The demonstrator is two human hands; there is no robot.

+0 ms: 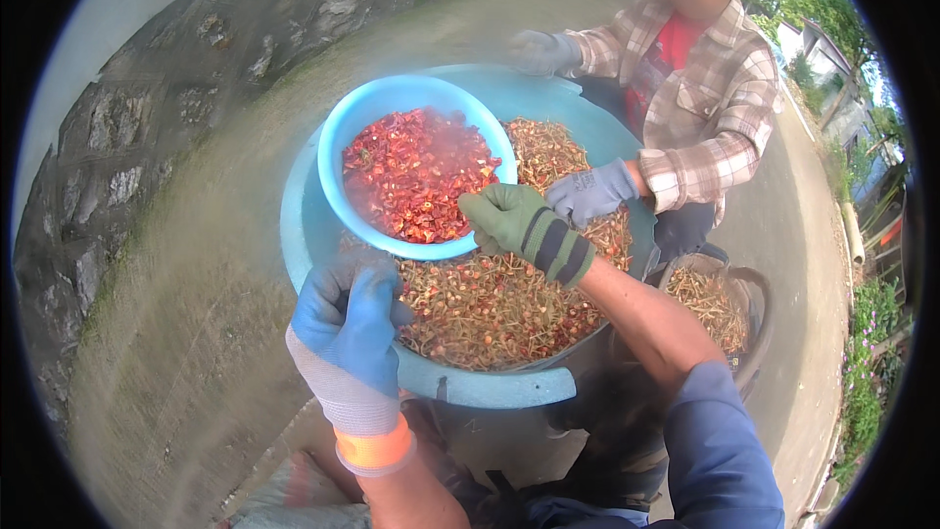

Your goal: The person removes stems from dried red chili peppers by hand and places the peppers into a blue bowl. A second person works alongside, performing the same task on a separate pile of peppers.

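Observation:
My left hand (349,342), in a blue-coated glove with an orange cuff, is raised over the near left rim of a large turquoise plastic tub (507,389). Its fingers are curled, and blur hides whether anything is between them. A smaller light-blue basin (334,195) rests inside the tub, holding red chopped dried chili pieces (418,176). At that basin's right rim is my right hand (510,217), in a green glove with dark bands. Its fingers are bent together, and I cannot tell if they grip something. Chili stems and seeds (499,308) cover the tub's floor.
Across the tub sits a person in a plaid shirt (705,103). One grey-gloved hand (595,191) of theirs reaches into the stems; the other (543,53) is by the far rim. A handled basket (760,294) of stems stands at right. A stone wall (125,117) rises at left.

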